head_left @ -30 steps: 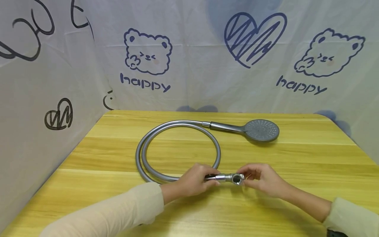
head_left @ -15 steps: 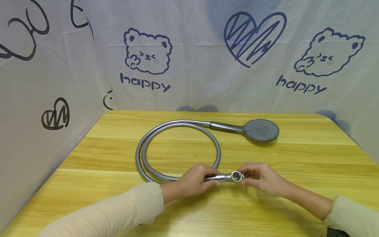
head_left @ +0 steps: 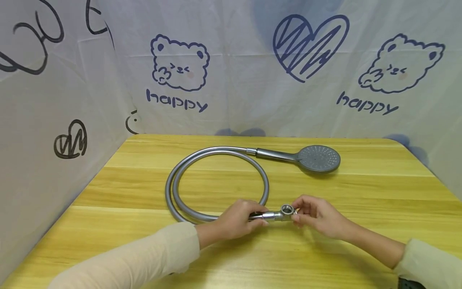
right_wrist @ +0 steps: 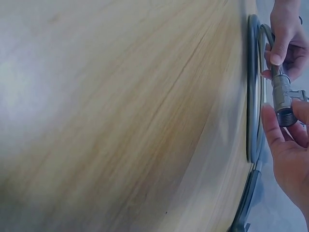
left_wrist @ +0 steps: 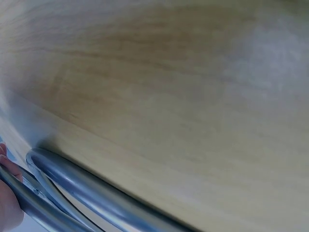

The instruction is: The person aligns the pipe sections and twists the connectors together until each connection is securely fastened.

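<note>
In the head view my left hand (head_left: 234,220) grips the end of a grey shower hose (head_left: 167,188) near its chrome connector nut (head_left: 268,216). A chrome tee fitting (head_left: 287,212) sits on that end, its round opening tilted upward. My right hand (head_left: 323,218) pinches the fitting's far end between thumb and fingers. The right wrist view shows the fitting's body (right_wrist: 282,94), a threaded end and a side branch between both hands. Only a bit of my left hand (left_wrist: 8,205) shows in the left wrist view, beside the hose (left_wrist: 96,191).
The hose lies coiled on the wooden table (head_left: 119,192) and runs to a grey shower head (head_left: 319,159), which lies face up at the back right. White cloth (head_left: 238,80) with drawings hangs behind the table and along its sides.
The tee fitting has turned about the hose's axis, so its round opening has swung upward. My right fingers have shifted with it, while my left hand, the hose and the shower head stay put.
</note>
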Action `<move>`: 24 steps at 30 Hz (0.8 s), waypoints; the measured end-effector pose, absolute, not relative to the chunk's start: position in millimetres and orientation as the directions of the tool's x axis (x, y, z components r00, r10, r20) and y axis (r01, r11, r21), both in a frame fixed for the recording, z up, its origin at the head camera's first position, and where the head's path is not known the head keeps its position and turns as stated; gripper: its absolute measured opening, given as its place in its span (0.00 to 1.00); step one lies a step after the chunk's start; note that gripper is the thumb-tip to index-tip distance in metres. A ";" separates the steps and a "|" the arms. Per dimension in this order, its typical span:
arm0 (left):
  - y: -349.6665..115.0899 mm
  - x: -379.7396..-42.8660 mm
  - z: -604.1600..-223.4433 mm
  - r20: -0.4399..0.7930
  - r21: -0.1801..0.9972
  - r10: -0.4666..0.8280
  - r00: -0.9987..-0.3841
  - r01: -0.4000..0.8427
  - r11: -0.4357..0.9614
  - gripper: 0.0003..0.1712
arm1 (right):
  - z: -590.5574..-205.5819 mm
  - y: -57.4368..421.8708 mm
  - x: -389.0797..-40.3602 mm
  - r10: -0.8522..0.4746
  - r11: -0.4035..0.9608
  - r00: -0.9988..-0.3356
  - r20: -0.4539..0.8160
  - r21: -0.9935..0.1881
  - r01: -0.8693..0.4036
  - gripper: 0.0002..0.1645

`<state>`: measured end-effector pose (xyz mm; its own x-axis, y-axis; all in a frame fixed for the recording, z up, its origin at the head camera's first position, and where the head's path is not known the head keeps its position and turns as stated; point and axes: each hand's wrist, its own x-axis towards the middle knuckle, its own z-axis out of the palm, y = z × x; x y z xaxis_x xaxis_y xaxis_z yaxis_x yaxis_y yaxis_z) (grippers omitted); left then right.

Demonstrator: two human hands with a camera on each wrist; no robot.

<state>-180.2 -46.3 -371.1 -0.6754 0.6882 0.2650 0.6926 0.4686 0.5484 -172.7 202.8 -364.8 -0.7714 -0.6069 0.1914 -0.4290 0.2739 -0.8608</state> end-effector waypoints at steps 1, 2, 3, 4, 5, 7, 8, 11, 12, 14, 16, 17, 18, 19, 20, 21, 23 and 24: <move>-46.2 -180.1 -370.8 0.264 0.548 0.688 -0.676 0.692 0.470 0.12 | -364.7 202.7 -172.6 -0.603 0.279 -0.775 0.187 -0.862 -0.424 0.14; -46.2 -180.1 -370.8 0.267 0.548 0.689 -0.674 0.694 0.467 0.12 | -364.7 202.6 -172.6 -0.601 0.282 -0.779 0.182 -0.863 -0.419 0.14; -46.1 -180.1 -370.8 0.271 0.547 0.689 -0.672 0.696 0.465 0.12 | -364.7 202.5 -172.7 -0.597 0.285 -0.782 0.177 -0.865 -0.413 0.15; -45.9 -180.3 -370.8 0.274 0.545 0.690 -0.670 0.699 0.463 0.12 | -364.7 202.4 -172.8 -0.596 0.285 -0.784 0.174 -0.867 -0.409 0.16; -45.8 -180.2 -370.7 0.275 0.546 0.690 -0.670 0.699 0.462 0.12 | -364.7 202.2 -172.9 -0.595 0.285 -0.785 0.171 -0.869 -0.405 0.17; -45.6 -180.3 -370.4 0.275 0.546 0.690 -0.670 0.699 0.462 0.12 | -364.8 202.0 -173.3 -0.595 0.284 -0.785 0.173 -0.868 -0.407 0.18; -45.4 -180.3 -370.1 0.274 0.546 0.690 -0.671 0.698 0.462 0.12 | -364.8 201.9 -173.2 -0.593 0.286 -0.786 0.174 -0.867 -0.408 0.18; -45.0 -179.9 -368.6 0.260 0.553 0.687 -0.679 0.688 0.471 0.12 | -364.4 201.4 -172.7 -0.582 0.304 -0.793 0.182 -0.855 -0.419 0.17; -44.9 -179.8 -368.0 0.254 0.556 0.685 -0.683 0.682 0.475 0.12 | -364.1 201.2 -172.4 -0.576 0.311 -0.796 0.185 -0.851 -0.423 0.17; -44.8 -179.6 -367.0 0.241 0.563 0.680 -0.693 0.670 0.483 0.12 | -363.4 200.6 -171.9 -0.565 0.323 -0.803 0.189 -0.845 -0.426 0.16; -44.9 -179.5 -366.4 0.235 0.569 0.676 -0.698 0.663 0.486 0.12 | -362.9 200.1 -171.5 -0.556 0.330 -0.809 0.192 -0.842 -0.426 0.16; -44.9 -179.5 -366.1 0.234 0.570 0.675 -0.700 0.661 0.488 0.13 | -362.7 199.9 -171.3 -0.554 0.329 -0.810 0.191 -0.844 -0.424 0.16; -45.0 -179.4 -365.9 0.233 0.570 0.674 -0.701 0.660 0.489 0.13 | -362.7 199.8 -171.2 -0.552 0.328 -0.812 0.190 -0.846 -0.421 0.17; -45.0 -179.4 -365.7 0.232 0.570 0.674 -0.701 0.660 0.490 0.13 | -362.7 199.7 -171.2 -0.552 0.324 -0.812 0.189 -0.849 -0.418 0.17; -45.1 -179.2 -365.6 0.232 0.570 0.674 -0.701 0.659 0.490 0.13 | -362.7 199.7 -171.2 -0.552 0.317 -0.813 0.188 -0.854 -0.413 0.17; -45.1 -179.1 -365.3 0.231 0.571 0.674 -0.701 0.659 0.490 0.13 | -362.8 199.7 -171.2 -0.552 0.310 -0.812 0.187 -0.859 -0.408 0.18; -45.1 -179.0 -365.1 0.232 0.569 0.674 -0.701 0.660 0.490 0.13 | -363.0 199.7 -171.1 -0.554 0.291 -0.811 0.189 -0.869 -0.401 0.19; -45.2 -179.0 -365.1 0.233 0.568 0.674 -0.701 0.661 0.490 0.13 | -363.0 199.7 -171.1 -0.556 0.280 -0.809 0.190 -0.874 -0.398 0.19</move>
<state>-179.0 -45.2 -365.1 -0.7007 0.6744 0.2328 0.6607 0.4903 0.5684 -171.1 199.7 -363.0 -0.8092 -0.5558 0.1905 -0.3979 0.2798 -0.8737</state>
